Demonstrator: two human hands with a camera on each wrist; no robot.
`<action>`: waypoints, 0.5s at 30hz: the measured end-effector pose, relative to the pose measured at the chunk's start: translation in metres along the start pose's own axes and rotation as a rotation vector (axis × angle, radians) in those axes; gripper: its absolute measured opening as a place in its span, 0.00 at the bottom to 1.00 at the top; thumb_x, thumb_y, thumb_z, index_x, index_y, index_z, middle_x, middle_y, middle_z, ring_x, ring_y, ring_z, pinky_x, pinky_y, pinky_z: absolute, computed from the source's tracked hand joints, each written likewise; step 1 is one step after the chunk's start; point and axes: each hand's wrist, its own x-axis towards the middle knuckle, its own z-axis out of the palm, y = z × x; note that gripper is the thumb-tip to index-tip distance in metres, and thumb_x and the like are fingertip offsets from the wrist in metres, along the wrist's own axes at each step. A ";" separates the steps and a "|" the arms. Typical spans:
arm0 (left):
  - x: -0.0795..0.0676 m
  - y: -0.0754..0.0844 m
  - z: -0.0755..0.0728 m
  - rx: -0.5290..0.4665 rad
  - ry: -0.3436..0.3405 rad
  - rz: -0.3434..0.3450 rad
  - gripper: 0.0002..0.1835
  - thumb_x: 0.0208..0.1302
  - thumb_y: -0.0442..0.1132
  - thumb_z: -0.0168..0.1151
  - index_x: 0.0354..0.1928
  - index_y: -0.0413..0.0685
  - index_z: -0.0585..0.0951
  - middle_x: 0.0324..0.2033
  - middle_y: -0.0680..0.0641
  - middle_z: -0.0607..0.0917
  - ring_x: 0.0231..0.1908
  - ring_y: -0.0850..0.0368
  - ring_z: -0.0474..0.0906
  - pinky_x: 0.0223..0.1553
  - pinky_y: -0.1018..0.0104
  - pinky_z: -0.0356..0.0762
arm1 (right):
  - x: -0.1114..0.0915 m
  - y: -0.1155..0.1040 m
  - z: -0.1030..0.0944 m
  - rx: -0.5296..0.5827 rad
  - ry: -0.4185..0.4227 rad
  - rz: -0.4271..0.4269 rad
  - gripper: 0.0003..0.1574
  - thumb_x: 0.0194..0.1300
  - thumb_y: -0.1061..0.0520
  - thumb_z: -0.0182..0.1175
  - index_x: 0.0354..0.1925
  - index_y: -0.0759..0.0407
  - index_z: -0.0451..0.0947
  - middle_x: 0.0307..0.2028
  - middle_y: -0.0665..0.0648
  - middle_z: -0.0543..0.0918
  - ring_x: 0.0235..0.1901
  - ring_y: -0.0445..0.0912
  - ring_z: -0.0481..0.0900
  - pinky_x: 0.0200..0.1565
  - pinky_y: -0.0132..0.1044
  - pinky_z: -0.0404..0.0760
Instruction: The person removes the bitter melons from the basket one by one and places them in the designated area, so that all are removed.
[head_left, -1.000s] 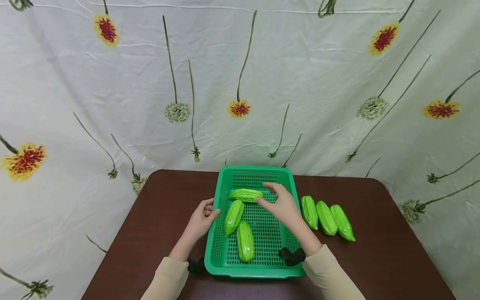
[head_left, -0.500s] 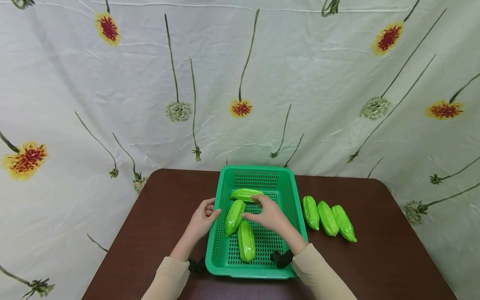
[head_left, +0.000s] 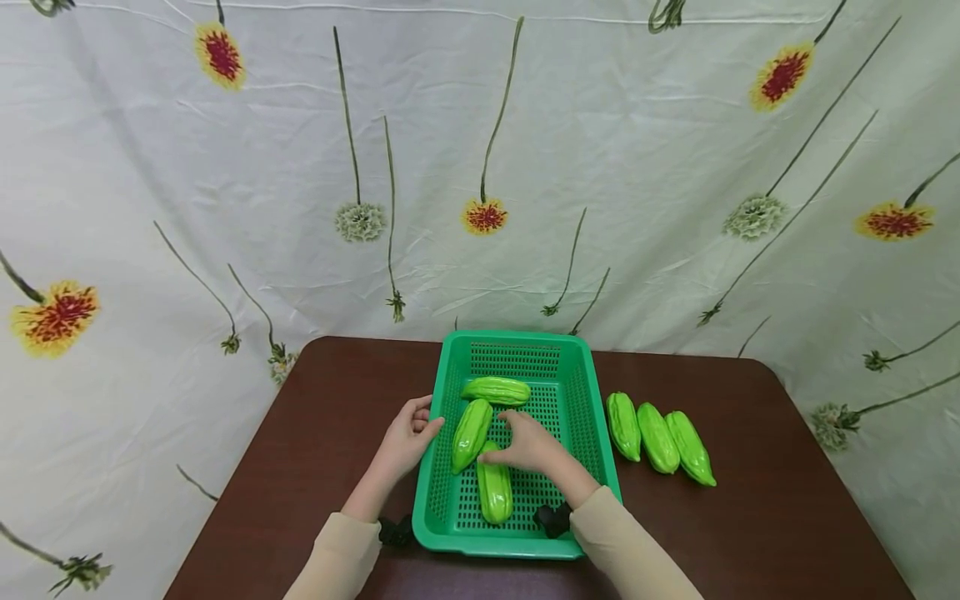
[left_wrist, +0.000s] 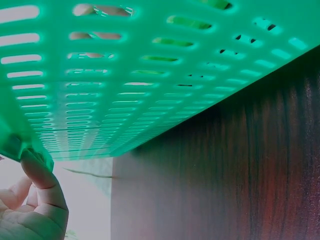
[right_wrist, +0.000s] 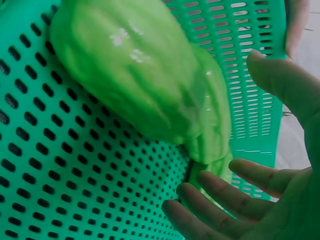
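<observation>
Three bright green, ridged bitter melons lie in a green slotted plastic basket (head_left: 517,547). In the head view, one bitter melon (head_left: 497,390) lies crosswise at the back, another (head_left: 471,435) slants at the left, and the nearest bitter melon (head_left: 495,496) points toward the front. My left hand (head_left: 405,437) grips the basket's left rim; the left wrist view shows its thumb (left_wrist: 40,170) against that edge. Over the basket, my right hand (head_left: 528,443) spreads thumb and fingers above the far end of the nearest bitter melon. No bitter melon is held between its fingers (right_wrist: 240,195).
Three more bitter melons (head_left: 658,437) lie side by side on the dark brown table (head_left: 750,525), right of the basket. A pale cloth with printed flowers (head_left: 660,283) hangs behind the table. A dark wrist-worn device (head_left: 553,519) sits under the right wrist.
My right hand has moved left and toward the front, from near the back bitter melon to over the nearest one. My left hand stays on the rim.
</observation>
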 end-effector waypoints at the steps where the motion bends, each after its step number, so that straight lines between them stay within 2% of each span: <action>1: 0.000 0.000 0.000 0.001 -0.001 0.001 0.28 0.71 0.38 0.59 0.69 0.35 0.66 0.48 0.38 0.76 0.40 0.54 0.72 0.39 0.64 0.73 | 0.000 0.001 0.001 -0.003 -0.007 0.001 0.50 0.56 0.43 0.72 0.67 0.67 0.66 0.60 0.68 0.74 0.59 0.61 0.75 0.55 0.57 0.75; 8: 0.001 0.001 0.001 -0.004 -0.003 -0.001 0.27 0.72 0.37 0.58 0.69 0.35 0.66 0.49 0.39 0.76 0.41 0.53 0.72 0.40 0.62 0.73 | 0.002 0.003 0.007 -0.001 -0.039 0.025 0.51 0.55 0.43 0.73 0.67 0.69 0.65 0.63 0.71 0.71 0.61 0.63 0.72 0.57 0.58 0.74; 15: 0.001 0.000 0.001 0.001 -0.007 -0.010 0.28 0.72 0.38 0.58 0.69 0.36 0.65 0.49 0.39 0.75 0.42 0.52 0.72 0.41 0.61 0.73 | 0.003 0.004 0.008 0.000 -0.081 0.020 0.49 0.54 0.44 0.73 0.63 0.71 0.68 0.58 0.68 0.76 0.57 0.60 0.76 0.55 0.55 0.76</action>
